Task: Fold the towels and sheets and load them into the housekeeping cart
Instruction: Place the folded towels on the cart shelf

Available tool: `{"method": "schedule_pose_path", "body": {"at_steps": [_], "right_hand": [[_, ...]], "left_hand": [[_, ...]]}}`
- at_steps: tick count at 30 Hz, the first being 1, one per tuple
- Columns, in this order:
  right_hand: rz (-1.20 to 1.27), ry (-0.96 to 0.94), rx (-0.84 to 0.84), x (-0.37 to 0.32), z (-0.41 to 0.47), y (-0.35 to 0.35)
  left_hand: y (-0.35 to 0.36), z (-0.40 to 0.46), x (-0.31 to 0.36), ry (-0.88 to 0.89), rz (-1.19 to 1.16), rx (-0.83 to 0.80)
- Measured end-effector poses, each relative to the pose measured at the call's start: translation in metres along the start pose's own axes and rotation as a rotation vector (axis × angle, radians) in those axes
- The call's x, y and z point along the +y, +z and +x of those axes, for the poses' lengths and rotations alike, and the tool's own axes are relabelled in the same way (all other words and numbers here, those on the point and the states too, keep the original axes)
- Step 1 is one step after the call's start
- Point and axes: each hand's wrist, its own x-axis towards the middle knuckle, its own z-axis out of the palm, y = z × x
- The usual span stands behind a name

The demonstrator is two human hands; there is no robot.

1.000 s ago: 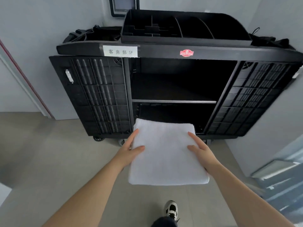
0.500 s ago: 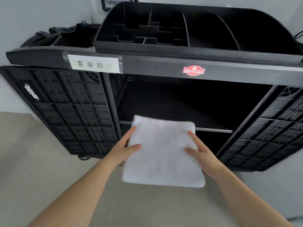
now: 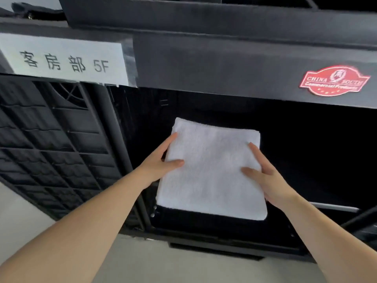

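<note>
Since the earlier frames the view has been brought much closer, and the black housekeeping cart (image 3: 204, 64) now fills the frame. At frame centre the folded white towel (image 3: 210, 172) is held level in the cart's dark opening, above the shelf edge (image 3: 334, 207) at lower right. Its sides are gripped by the left hand (image 3: 157, 164) and right hand (image 3: 269, 180), thumbs on top. A white label (image 3: 63, 60) is seen at upper left and a red badge (image 3: 334, 80) at upper right.

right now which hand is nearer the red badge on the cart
Right. The right hand holds the towel's right edge, below and left of the red badge; the left hand holds the far edge, further left.
</note>
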Motion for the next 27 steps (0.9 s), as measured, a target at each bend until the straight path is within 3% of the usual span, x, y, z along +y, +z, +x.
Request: {"method": "schedule_pose_path", "body": {"at_steps": [4,10,18,21,24,27], "right_hand": [[-0.083,-0.042,0.017,0.015,0.06,-0.012],[-0.223,0.195,-0.024,0.057,0.094,-0.015],[-0.257,0.065,0.063,0.03,0.111,-0.011],[-0.552,0.171,0.155,0.037,0.108,0.004],[-0.881,0.158,0.285,0.037,0.105,0.015],[-1.219,-0.09,0.265,0.032,0.104,0.042]], "left_hand": [[-0.011,0.06,-0.014,0.023,0.017,-0.009],[-0.007,0.085,-0.059,-0.165,0.102,-0.038],[-0.014,0.096,-0.034,-0.025,0.082,0.113],[0.004,0.089,-0.031,-0.099,0.369,0.252],[0.03,0.083,-0.019,-0.015,0.898,0.39],[0.068,0.086,-0.006,0.212,1.164,0.239]]}}
